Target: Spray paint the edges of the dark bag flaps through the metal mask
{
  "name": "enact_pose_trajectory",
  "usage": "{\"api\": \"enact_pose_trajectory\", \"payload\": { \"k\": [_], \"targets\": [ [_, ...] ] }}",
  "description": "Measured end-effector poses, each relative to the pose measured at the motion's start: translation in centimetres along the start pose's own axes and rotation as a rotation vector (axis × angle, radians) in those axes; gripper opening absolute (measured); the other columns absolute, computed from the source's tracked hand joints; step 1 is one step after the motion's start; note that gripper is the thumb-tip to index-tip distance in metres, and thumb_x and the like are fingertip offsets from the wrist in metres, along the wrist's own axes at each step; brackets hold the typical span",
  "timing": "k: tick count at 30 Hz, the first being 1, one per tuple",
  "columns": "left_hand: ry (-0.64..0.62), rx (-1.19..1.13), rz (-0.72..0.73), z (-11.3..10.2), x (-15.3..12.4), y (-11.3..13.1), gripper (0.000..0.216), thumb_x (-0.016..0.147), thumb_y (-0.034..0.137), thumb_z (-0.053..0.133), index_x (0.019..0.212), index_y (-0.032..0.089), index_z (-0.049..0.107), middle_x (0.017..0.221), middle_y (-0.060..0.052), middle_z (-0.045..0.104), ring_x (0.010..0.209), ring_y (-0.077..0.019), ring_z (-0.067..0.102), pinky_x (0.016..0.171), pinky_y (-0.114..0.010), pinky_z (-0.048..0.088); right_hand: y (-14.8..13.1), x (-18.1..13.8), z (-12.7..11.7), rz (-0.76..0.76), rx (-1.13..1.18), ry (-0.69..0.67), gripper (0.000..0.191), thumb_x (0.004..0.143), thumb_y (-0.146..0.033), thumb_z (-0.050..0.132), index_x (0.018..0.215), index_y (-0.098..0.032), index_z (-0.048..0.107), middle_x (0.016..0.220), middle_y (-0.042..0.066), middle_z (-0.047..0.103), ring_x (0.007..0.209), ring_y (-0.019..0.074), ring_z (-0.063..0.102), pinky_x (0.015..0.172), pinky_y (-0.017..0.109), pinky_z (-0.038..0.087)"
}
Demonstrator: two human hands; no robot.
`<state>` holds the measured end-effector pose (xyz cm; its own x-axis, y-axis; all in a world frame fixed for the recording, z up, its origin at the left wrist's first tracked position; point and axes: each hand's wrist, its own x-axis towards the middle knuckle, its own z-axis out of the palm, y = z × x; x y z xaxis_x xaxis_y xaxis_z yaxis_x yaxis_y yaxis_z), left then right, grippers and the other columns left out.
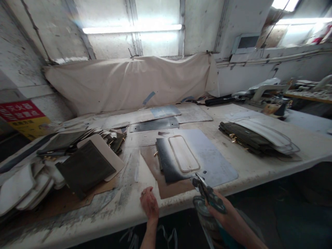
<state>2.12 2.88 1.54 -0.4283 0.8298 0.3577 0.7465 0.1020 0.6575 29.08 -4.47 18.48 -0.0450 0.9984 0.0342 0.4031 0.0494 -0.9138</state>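
My right hand (225,215) is closed round the grip of a spray gun (206,193) with a cup beneath it, its nozzle aimed at the table's front edge. Just ahead of the nozzle lies a dark panel (169,162) with a cream rounded-rectangle piece (183,153) on it, resting on a grey spray-stained sheet (212,159). My left hand (149,205) rests on the white table's (259,166) front edge, left of the gun, fingers curled loosely down with nothing in them.
A heap of dark and cream pieces (77,162) lies at the left. Another stack of dark and white pieces (259,138) sits at the right. A beige cloth (129,83) hangs along the back wall. Tools and clutter fill the far right bench.
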Motion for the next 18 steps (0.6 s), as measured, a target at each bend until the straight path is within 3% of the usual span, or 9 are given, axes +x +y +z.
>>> {"api": "enact_pose_trajectory", "payload": {
  "k": [5, 12, 18],
  "targets": [
    [0.0, -0.003, -0.007, 0.0, 0.0, -0.1, 0.032, 0.08, 0.023, 0.03, 0.086, 0.015, 0.06, 0.088, -0.008, 0.065, 0.09, -0.0209, 0.056, 0.084, -0.037, 0.04, 0.4, 0.0, -0.2, 0.019, -0.006, 0.042, 0.015, 0.074, -0.027, 0.054, 0.086, -0.019, 0.06, 0.086, 0.005, 0.065, 0.082, 0.0212, 0.057, 0.076, 0.033, 0.045],
    [0.001, 0.022, -0.014, 0.2, 0.0, 0.4, 0.032, 0.079, 0.022, 0.03, 0.087, 0.016, 0.061, 0.089, -0.008, 0.065, 0.09, -0.0213, 0.056, 0.083, -0.038, 0.04, 0.7, 0.4, -1.4, 0.045, -0.011, 0.031, 0.013, 0.073, -0.031, 0.055, 0.078, -0.019, 0.058, 0.075, 0.004, 0.063, 0.077, 0.0214, 0.057, 0.074, 0.032, 0.045],
    [-0.002, 0.056, -0.01, 0.2, -0.1, 0.7, 0.032, 0.079, 0.021, 0.031, 0.089, 0.015, 0.06, 0.091, -0.007, 0.065, 0.092, -0.0198, 0.055, 0.084, -0.036, 0.039, 1.3, 0.5, -1.7, 0.026, 0.022, 0.047, 0.014, 0.072, -0.026, 0.056, 0.082, -0.019, 0.061, 0.081, 0.004, 0.065, 0.078, 0.0201, 0.058, 0.074, 0.029, 0.045]
  ]
}}
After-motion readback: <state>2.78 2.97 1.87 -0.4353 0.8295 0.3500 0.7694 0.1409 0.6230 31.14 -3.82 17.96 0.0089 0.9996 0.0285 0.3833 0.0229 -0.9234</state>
